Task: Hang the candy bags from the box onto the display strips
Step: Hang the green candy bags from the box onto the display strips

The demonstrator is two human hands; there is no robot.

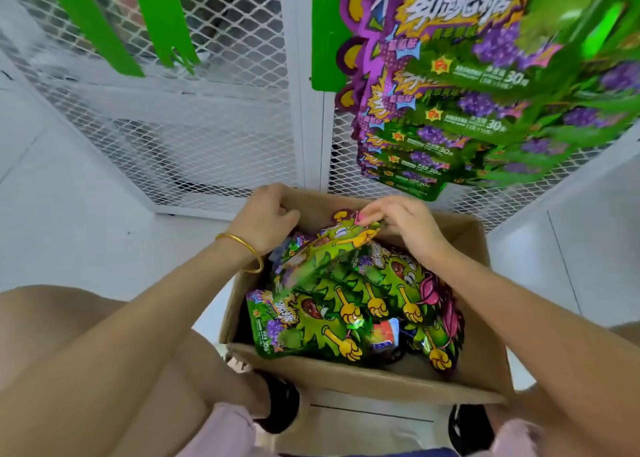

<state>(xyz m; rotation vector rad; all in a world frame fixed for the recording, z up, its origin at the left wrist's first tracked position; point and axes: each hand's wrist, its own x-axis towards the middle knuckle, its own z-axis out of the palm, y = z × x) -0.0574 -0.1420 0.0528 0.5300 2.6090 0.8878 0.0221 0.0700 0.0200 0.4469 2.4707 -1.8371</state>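
We're pinching top edge of green candy bag with right hand, holding it tilted above other bags inside cardboard box. Left hand curling beside bag; can't tell whether gripping.

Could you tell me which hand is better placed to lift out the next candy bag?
The right hand: it pinches the top of a raised candy bag, while the left hand curls by the box rim.
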